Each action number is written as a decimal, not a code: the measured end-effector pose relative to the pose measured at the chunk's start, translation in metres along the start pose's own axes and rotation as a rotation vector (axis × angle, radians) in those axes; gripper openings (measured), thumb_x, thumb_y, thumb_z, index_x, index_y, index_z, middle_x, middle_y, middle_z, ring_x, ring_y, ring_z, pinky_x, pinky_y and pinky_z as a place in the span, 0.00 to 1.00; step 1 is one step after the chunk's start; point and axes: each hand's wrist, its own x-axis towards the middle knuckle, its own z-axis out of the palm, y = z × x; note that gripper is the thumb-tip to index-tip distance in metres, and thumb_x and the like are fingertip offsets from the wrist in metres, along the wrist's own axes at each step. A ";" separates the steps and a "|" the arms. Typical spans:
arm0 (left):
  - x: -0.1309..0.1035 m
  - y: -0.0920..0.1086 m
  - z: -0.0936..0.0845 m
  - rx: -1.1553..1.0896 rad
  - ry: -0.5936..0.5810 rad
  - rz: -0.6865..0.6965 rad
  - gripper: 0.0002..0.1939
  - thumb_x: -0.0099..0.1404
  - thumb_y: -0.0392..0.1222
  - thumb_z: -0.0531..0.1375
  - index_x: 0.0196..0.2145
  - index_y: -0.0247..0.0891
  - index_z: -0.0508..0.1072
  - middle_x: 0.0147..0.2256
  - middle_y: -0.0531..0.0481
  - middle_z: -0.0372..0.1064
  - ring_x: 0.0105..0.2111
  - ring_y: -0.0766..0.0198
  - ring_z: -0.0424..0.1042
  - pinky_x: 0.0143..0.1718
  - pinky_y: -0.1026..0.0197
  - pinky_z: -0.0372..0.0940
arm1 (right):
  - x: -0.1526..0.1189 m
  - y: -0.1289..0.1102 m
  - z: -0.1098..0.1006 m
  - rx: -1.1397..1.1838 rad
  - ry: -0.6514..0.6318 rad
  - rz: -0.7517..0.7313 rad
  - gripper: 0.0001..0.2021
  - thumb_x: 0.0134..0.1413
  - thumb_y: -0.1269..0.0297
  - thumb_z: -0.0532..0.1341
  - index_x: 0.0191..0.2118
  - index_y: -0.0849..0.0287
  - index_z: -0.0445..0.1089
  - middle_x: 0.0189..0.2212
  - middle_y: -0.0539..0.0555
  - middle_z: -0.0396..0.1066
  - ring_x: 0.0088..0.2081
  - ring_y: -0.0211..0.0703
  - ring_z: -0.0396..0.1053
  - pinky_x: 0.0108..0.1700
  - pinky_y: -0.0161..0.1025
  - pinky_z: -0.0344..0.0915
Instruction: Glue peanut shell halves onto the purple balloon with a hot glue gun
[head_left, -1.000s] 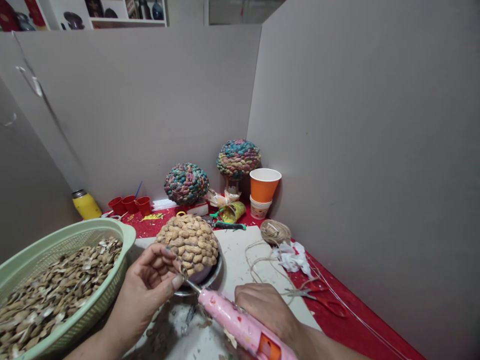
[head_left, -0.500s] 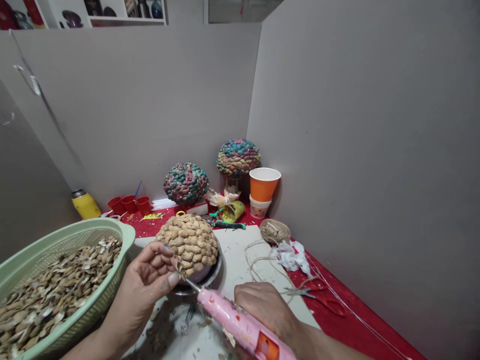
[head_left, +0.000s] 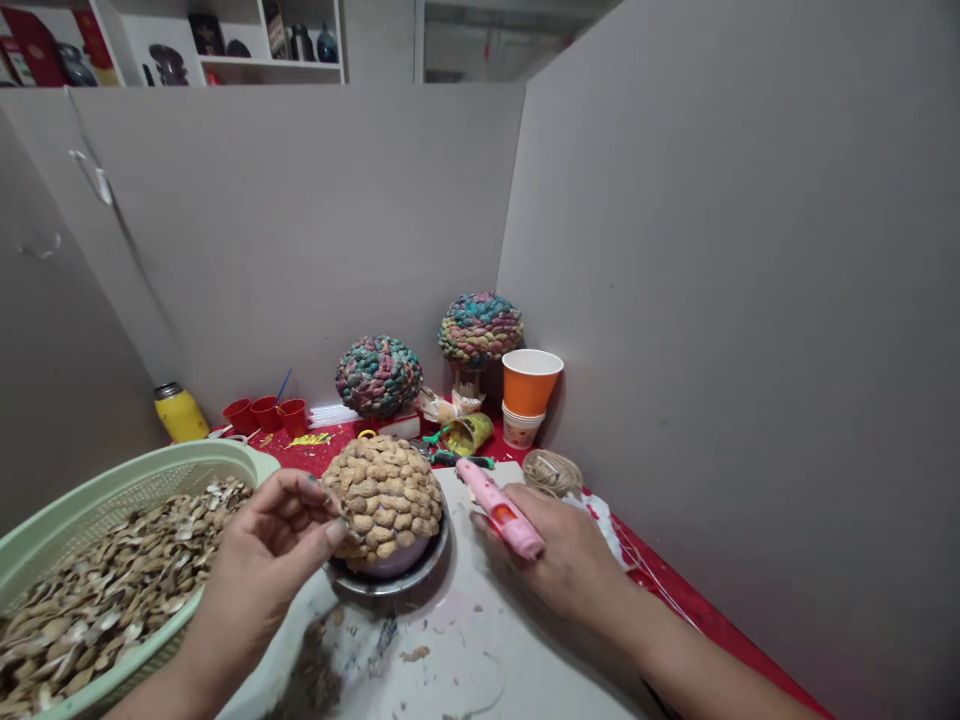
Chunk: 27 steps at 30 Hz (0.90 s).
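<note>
A dome covered in peanut shells (head_left: 386,490) sits in a round metal bowl (head_left: 397,585) on the pale board, a strip of its light purple base showing at the lower edge. My left hand (head_left: 281,545) is at the dome's left side, thumb and fingers pinched on a small piece of peanut shell (head_left: 341,515), mostly hidden by the fingers. To the right of the dome, my right hand (head_left: 555,545) grips a pink hot glue gun (head_left: 501,507), held over the board and clear of the shells.
A green basket (head_left: 262,462) of shells stands at the left. Behind are red cups (head_left: 264,412), two coloured shell-covered balls (head_left: 379,375), an orange cup (head_left: 531,382) and a yellow bottle (head_left: 180,412). Twine (head_left: 553,470) lies at the right, beside the grey partition (head_left: 712,300).
The glue gun has moved right and away from the shell piece, its tip now pointing toward the back. My left hand still pinches the piece, slightly further left. The view has tilted up a little.
</note>
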 end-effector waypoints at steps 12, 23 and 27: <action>-0.009 -0.015 0.010 0.411 -0.009 0.283 0.05 0.56 0.35 0.66 0.29 0.41 0.73 0.28 0.52 0.73 0.31 0.60 0.73 0.35 0.63 0.68 | 0.007 0.016 -0.017 -0.156 -0.430 0.002 0.11 0.47 0.62 0.67 0.37 0.58 0.71 0.37 0.58 0.73 0.39 0.54 0.71 0.38 0.42 0.60; -0.010 -0.018 0.023 0.668 -0.021 0.481 0.06 0.59 0.33 0.63 0.33 0.43 0.74 0.28 0.52 0.75 0.28 0.61 0.73 0.32 0.63 0.65 | 0.058 -0.054 -0.019 0.489 0.003 -0.246 0.06 0.63 0.64 0.57 0.42 0.57 0.69 0.41 0.56 0.71 0.45 0.46 0.69 0.48 0.43 0.65; -0.008 -0.020 0.026 0.683 -0.029 0.496 0.06 0.59 0.33 0.63 0.32 0.42 0.75 0.28 0.51 0.75 0.28 0.60 0.73 0.33 0.62 0.65 | 0.067 -0.061 0.002 0.606 0.107 -0.306 0.05 0.60 0.67 0.58 0.40 0.58 0.69 0.42 0.57 0.71 0.46 0.47 0.68 0.50 0.44 0.65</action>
